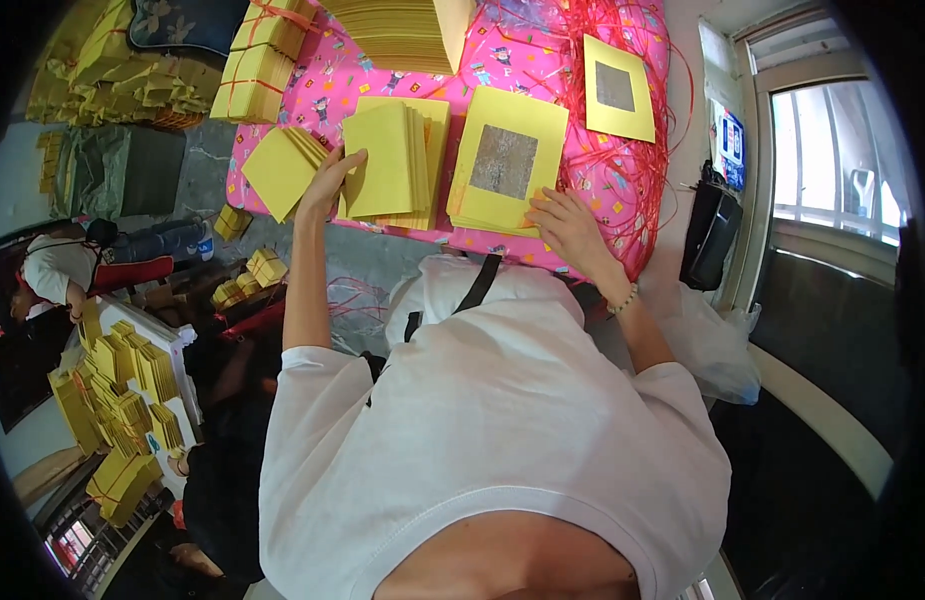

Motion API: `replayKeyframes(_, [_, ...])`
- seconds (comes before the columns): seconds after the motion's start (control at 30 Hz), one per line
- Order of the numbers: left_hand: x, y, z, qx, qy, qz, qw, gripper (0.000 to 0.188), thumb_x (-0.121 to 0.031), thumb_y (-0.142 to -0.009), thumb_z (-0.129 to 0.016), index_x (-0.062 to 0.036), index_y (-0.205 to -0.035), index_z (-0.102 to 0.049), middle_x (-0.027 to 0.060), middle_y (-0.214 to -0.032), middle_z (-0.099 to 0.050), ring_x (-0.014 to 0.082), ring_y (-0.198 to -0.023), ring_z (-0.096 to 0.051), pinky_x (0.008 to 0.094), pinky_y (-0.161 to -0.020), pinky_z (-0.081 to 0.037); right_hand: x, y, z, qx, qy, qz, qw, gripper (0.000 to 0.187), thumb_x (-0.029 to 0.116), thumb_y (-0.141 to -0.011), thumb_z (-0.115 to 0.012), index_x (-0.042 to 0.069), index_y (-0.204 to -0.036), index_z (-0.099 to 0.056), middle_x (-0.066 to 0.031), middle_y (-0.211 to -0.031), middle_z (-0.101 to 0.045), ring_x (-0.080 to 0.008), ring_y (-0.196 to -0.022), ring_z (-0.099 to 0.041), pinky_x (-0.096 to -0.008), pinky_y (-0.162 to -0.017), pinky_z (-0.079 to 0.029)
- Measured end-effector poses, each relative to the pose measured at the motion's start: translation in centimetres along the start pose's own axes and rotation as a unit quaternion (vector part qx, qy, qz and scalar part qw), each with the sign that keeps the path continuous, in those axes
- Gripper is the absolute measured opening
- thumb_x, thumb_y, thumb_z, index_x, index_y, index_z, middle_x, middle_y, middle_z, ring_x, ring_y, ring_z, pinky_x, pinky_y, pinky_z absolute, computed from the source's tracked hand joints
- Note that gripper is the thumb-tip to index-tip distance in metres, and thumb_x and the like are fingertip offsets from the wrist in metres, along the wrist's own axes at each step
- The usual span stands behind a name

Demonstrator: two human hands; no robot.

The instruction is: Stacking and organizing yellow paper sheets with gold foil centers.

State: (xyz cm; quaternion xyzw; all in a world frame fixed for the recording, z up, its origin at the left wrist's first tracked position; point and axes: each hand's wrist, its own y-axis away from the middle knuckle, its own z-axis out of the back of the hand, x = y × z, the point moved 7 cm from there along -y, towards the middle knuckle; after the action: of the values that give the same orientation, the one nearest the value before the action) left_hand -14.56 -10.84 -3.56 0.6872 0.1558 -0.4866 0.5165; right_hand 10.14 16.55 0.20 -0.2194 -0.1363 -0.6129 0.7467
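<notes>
A pair of bare hands works over a surface covered in pink cloth with a small colourful print [317,95]. The left hand [327,185] reaches between a fanned pile of yellow paper pieces [280,175] and a stack of folded yellow paper [379,160], its fingers partly spread and a fingertip on the folded stack's left edge; whether it grips anything, I cannot tell. That folded stack lies on flat yellow sheets, left of a neat pile of yellow rectangular sheets [465,185] whose top sheet bears a speckled grey rectangle [504,161]. The right hand [570,235], a beaded bracelet [622,301] at its wrist, lies loosely opened, fingers extended over that pile's lower right corner. Farther right, a single yellow sheet with a grey rectangular patch [619,119] rests among tangled red plastic strings [660,190]. At the far side stand a tall stack of yellow paper [394,32] and, left of it, yellow paper bundles tied with red string [254,85].
</notes>
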Motion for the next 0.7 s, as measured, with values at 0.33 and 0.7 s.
replayKeyframes(0.33, [-1.1, 1.3, -0.4, -0.066, -0.004, -0.043, 0.997, 0.071, -0.037, -0.084, -0.064, 0.0007, -0.137, -0.035, 0.0124, -0.127, -0.049, 0.0213, -0.115, -0.047, 0.0316, -0.095, -0.037, 0.7, -0.4, -0.1, -0.015, -0.024, -0.027, 0.999, 0.038, 0.012, -0.069, -0.071, 0.007, -0.103, -0.055, -0.0122, -0.115, -0.051, -0.0313, -0.113, -0.048, -0.0423, -0.097, -0.039])
replayKeyframes(0.7, [-10.2, 9.5, -6.4, -0.246, -0.306, -0.455, 0.799, 0.044, -0.019, -0.076, -0.07, -0.0058, -0.116, -0.055, 0.0137, -0.105, -0.057, 0.0265, -0.102, -0.053, 0.0347, -0.089, -0.042, -0.2, -0.9, 0.8, -0.041, -0.127, -0.046, 0.99, 0.013, 0.01, -0.076, -0.068, 0.003, -0.084, -0.061, -0.0096, -0.1, -0.058, -0.03, -0.104, -0.055, -0.0393, -0.087, -0.047])
